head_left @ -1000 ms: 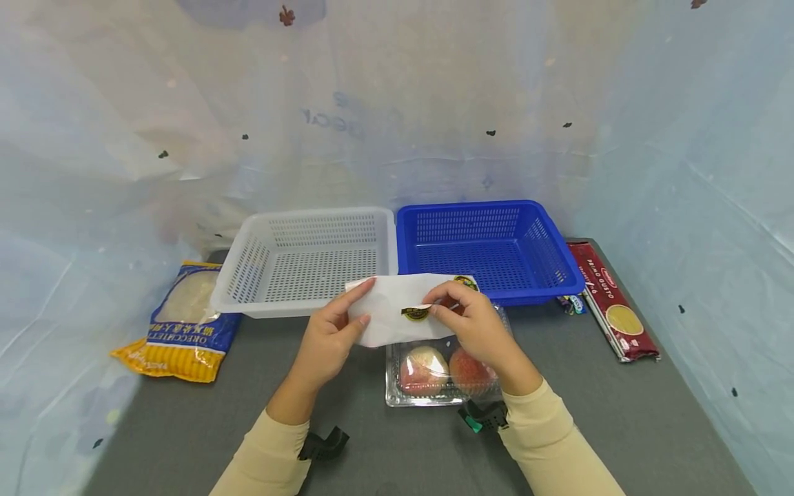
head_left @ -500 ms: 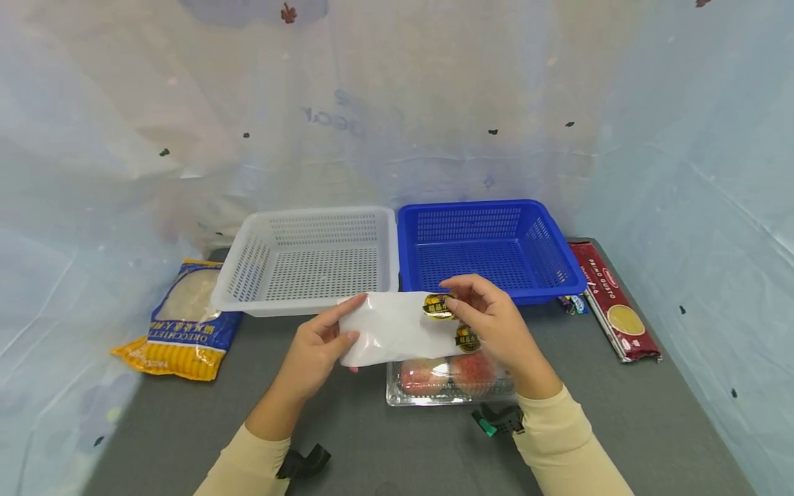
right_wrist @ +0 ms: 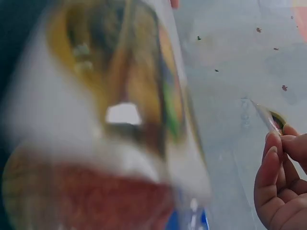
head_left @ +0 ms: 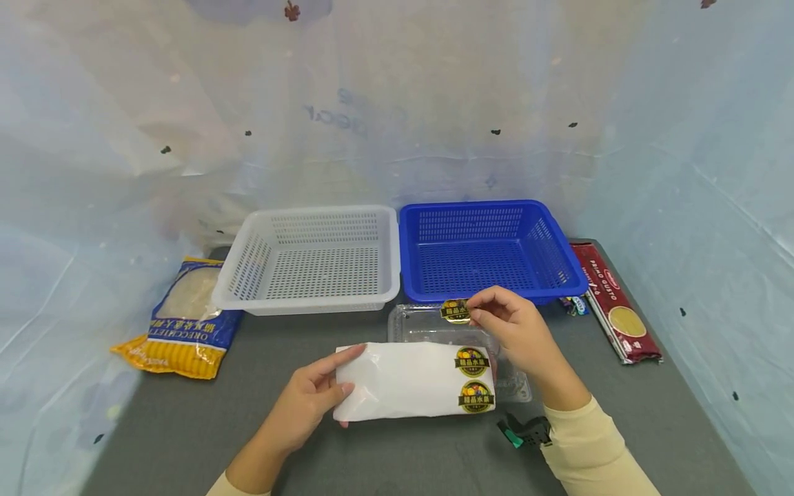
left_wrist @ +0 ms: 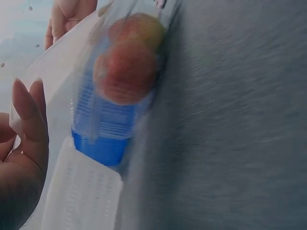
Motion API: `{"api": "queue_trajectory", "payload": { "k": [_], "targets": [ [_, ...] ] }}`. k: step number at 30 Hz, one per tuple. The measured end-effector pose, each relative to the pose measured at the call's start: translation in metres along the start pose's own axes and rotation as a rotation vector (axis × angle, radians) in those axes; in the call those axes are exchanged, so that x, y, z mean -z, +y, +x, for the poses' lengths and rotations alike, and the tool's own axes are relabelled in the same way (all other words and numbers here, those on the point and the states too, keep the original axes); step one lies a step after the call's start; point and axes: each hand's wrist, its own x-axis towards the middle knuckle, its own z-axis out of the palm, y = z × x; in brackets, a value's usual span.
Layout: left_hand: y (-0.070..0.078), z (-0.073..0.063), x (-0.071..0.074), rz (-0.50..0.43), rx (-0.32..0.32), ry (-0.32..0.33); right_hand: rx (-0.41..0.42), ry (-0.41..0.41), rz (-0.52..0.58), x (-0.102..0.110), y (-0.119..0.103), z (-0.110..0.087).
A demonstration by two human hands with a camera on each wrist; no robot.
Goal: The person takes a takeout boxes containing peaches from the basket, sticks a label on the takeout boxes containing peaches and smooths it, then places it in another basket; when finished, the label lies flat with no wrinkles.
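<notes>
My left hand [head_left: 300,399] grips the left end of a white sticker sheet [head_left: 400,382], which has two black-and-gold round labels at its right end. Between thumb and forefinger, my right hand [head_left: 521,331] pinches a loose sticker [head_left: 455,311] of the same design by its edge, above the sheet and apart from it. Behind and beneath the sheet lies a clear plastic fruit box [head_left: 417,318], partly covered. Red-and-yellow fruits [left_wrist: 128,72], like peaches, show through its wall in the left wrist view. The right wrist view has the peeled sticker [right_wrist: 271,117] at the fingertips, slightly curled.
A white basket [head_left: 304,306] and a blue basket [head_left: 490,295] stand side by side at the back. On the left lies a yellow-and-blue pasta bag [head_left: 186,317]. A red spaghetti pack [head_left: 614,303] and a small blue wrapper [head_left: 575,305] lie on the right.
A sticker has come off the sheet in my right hand. My left hand has brought the sheet down toward me, uncovering the back of the fruit box, while my right hand moved rightward.
</notes>
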Motion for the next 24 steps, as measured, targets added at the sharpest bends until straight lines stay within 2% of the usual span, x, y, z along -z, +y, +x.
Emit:
{"api": "queue_trajectory", "payload": {
  "k": [6, 13, 15, 19, 22, 24],
  "targets": [
    [-0.01, -0.025, -0.01, 0.004, 0.055, -0.014, -0.055, -0.006, -0.063, 0.008, 0.004, -0.009],
    [-0.023, -0.049, -0.02, 0.049, 0.085, -0.148, -0.119, -0.049, -0.083, 0.009, 0.011, -0.015],
    [-0.026, -0.053, -0.018, 0.082, 0.114, -0.166, -0.138, -0.064, -0.093, 0.009, 0.013, -0.017],
    [-0.034, -0.057, -0.008, 0.198, 0.094, -0.204, -0.173, -0.093, -0.092, 0.007, 0.017, -0.019],
    [-0.033, -0.056, 0.002, 0.299, 0.112, -0.251, -0.192, -0.111, -0.098, 0.005, 0.019, -0.021],
    [-0.026, -0.054, 0.008, 0.388, 0.163, -0.289, -0.204, -0.121, -0.113, 0.004, 0.021, -0.022]
  ]
}}
